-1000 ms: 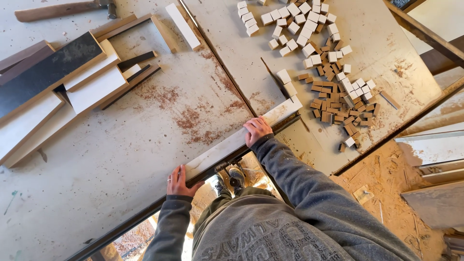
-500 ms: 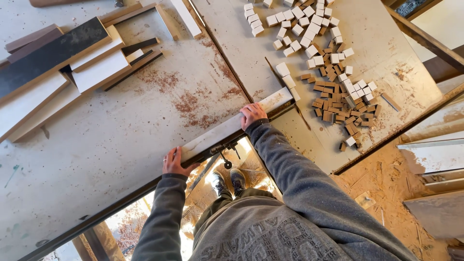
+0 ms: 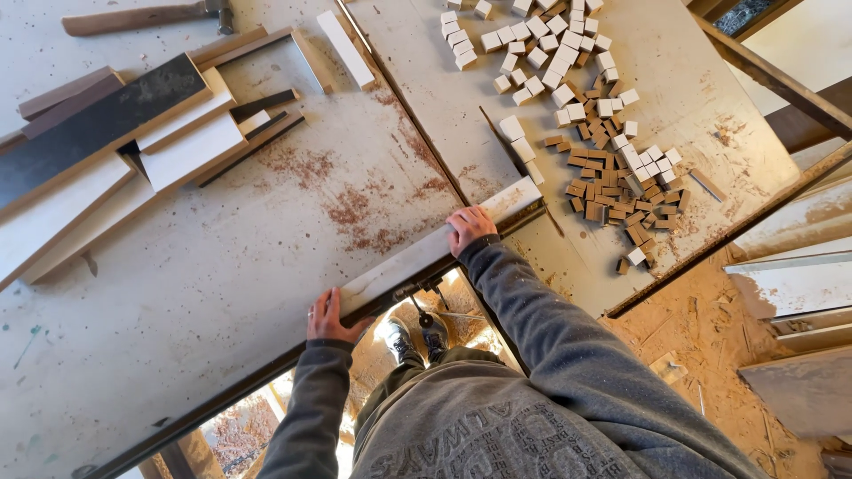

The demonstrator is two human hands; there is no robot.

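Left hand clamps the near end of the long pale board, fingers curled over its top, and the right hand grips it further along, fingers wrapped over the edge. The board lies along the near edge of the stained workbench. Beyond it, a scatter of small wooden blocks; far left, stacked offcut planks, and what looks like a hammer up top.

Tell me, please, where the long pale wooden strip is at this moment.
In the head view, the long pale strip lies along the near edge of the table, between the left hand and the right hand, which both grip it.
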